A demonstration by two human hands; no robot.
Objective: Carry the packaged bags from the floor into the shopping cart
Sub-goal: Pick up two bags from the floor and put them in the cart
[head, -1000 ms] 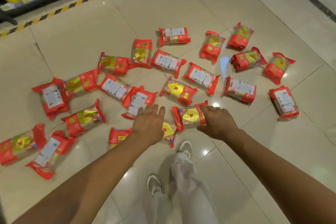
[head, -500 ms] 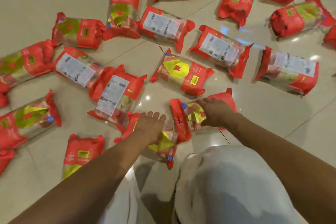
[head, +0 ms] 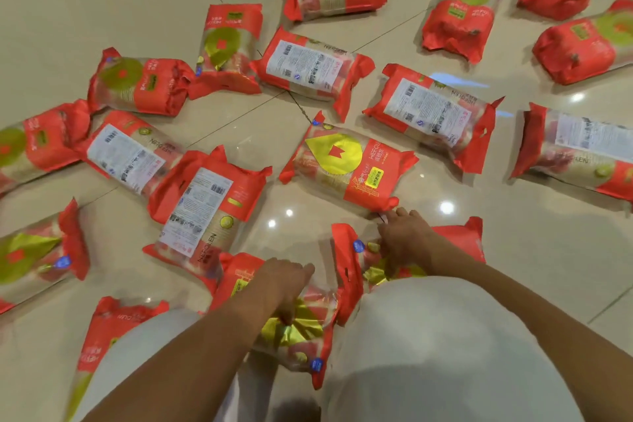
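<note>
Several red packaged bags with clear middles and gold or green emblems lie scattered on the beige tiled floor. My left hand (head: 286,281) grips the top of one bag (head: 301,329) just in front of my knees, fingers curled into its plastic. My right hand (head: 402,238) grips a second bag (head: 352,257) right beside it, whose red end sticks out past my wrist. Just beyond my right hand lies a bag with a yellow emblem (head: 346,164). No shopping cart is in view.
My knees in white trousers (head: 435,346) fill the bottom of the view. More bags ring me: one label-up (head: 205,202) to the left, another (head: 431,113) ahead, one low left (head: 99,325). Bare tile (head: 534,250) lies to the right.
I have crouched lower, so the bags look bigger and nearer. My left hand went from flat above the bag to gripping it. My right hand keeps its hold on its bag.
</note>
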